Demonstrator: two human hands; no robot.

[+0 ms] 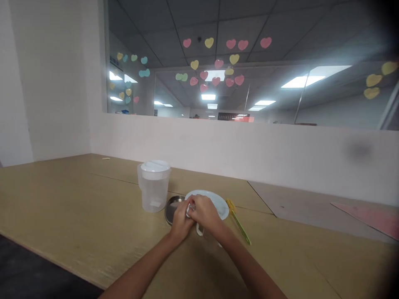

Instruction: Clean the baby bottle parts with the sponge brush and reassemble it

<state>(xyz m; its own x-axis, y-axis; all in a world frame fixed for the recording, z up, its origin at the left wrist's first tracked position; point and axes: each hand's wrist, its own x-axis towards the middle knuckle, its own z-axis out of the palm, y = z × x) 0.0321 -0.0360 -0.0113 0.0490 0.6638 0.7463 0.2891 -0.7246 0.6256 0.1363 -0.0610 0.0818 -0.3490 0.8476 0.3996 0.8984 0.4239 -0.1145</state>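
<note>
Holding: we have a small white thing between our two hands, above the table and in front of the plate; its shape is mostly covered by our fingers.
Left hand: our left hand is on the left side of the small white thing, fingers curled and clamped on it.
Right hand: our right hand comes over from the other side, fingers bent, thumb and fingertips drawn together on the same thing.
Curved piece: just below our right hand we see a white curved piece; we cannot tell what it belongs to.
Plate: the pale plate lies behind our hands, partly covered by the right one.
Metal dish: we have the round metal dish just left of the plate, partly behind our left hand.
Pitcher: the clear pitcher stands upright left of the dish, its white lid on.
Brush: to the right of the plate we see a tool like a brush, with a yellow head and a green handle slanting towards us.
Table: everything rests on our wooden table, set against a white wall.
Window: above the wall we see a window dotted with paper hearts.
</note>
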